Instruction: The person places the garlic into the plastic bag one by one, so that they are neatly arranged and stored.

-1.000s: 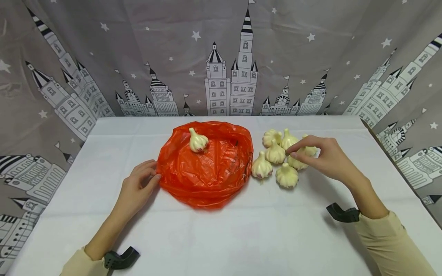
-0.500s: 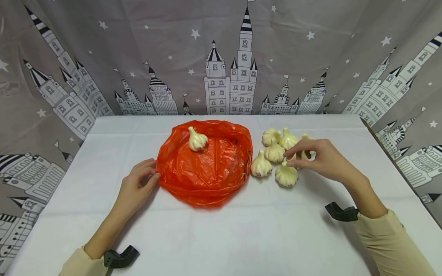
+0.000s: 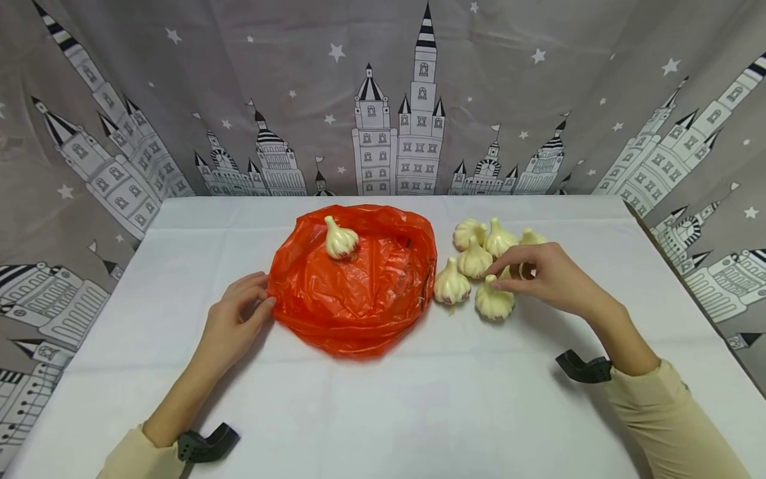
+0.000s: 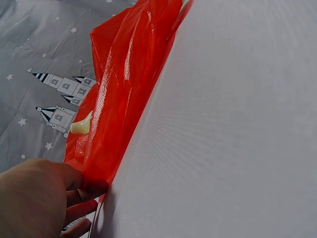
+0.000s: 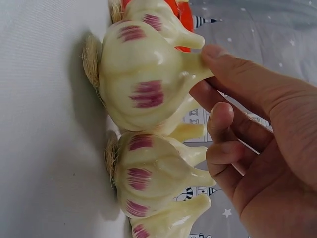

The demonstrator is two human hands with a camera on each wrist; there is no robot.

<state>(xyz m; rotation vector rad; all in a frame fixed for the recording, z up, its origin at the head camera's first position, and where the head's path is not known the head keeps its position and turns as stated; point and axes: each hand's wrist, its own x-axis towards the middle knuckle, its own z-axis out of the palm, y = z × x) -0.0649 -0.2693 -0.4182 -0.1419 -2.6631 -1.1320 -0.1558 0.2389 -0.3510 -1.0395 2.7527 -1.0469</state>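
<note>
An orange-red plastic bag (image 3: 353,326) lies spread wide on the white table, with one garlic bulb (image 3: 342,241) inside near its back rim. My left hand (image 3: 236,322) holds the bag's left edge between thumb and fingers; the bag partly hides the fingertips in the left wrist view. To the right of the bag, my right hand (image 3: 541,279) pinches the stem of the front garlic bulb (image 5: 143,74) between thumb and forefinger. That bulb appears to rest on the table. Several more garlic bulbs (image 3: 451,283) cluster around it, some partly hidden by the right hand.
A white cloth (image 3: 383,412) covers the table. Behind it hangs a grey curtain (image 3: 491,60) printed with castles and stars. The leftmost loose bulb stands close against the bag's right side.
My right hand has moved slightly left and toward the front bulb, and its thumb and forefinger have come onto that bulb's stem. The left hand and the bag stay in place.
</note>
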